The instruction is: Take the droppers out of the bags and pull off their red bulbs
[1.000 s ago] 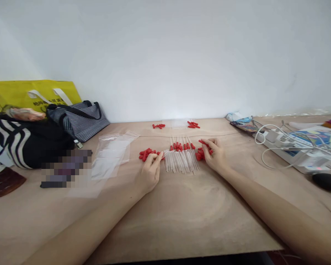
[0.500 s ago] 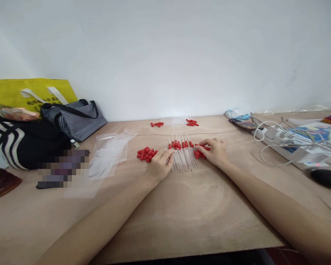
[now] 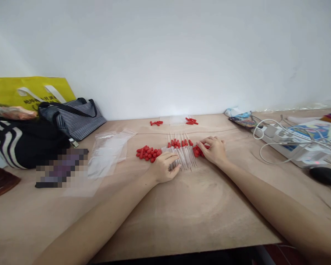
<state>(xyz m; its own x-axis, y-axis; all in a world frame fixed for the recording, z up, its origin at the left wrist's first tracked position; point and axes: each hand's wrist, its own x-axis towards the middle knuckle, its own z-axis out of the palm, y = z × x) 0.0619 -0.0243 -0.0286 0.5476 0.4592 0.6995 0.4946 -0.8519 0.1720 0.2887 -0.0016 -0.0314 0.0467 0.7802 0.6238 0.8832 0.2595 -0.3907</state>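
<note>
A row of clear glass dropper tubes [image 3: 185, 156] lies on the wooden table [image 3: 182, 209], some topped with red rubber bulbs [image 3: 179, 142]. My left hand [image 3: 164, 168] rests on the near left end of the row, fingers curled around a few tubes. A heap of loose red bulbs [image 3: 147, 153] lies just left of it. My right hand [image 3: 213, 150] is at the right end of the row, fingertips pinched on a red bulb in a smaller pile [image 3: 198, 151].
A clear plastic bag [image 3: 110, 151] lies left of the tubes. Striped bags [image 3: 74, 119] and a yellow bag [image 3: 30, 90] stand at the far left. More tubes and red bulbs [image 3: 191, 121] lie near the wall. A power strip with white cables [image 3: 281, 138] and a black mouse [image 3: 325, 174] sit at right.
My left hand slid right from the loose bulb heap onto the near end of the tube row and closed on tubes. My right hand stayed at the right pile.
</note>
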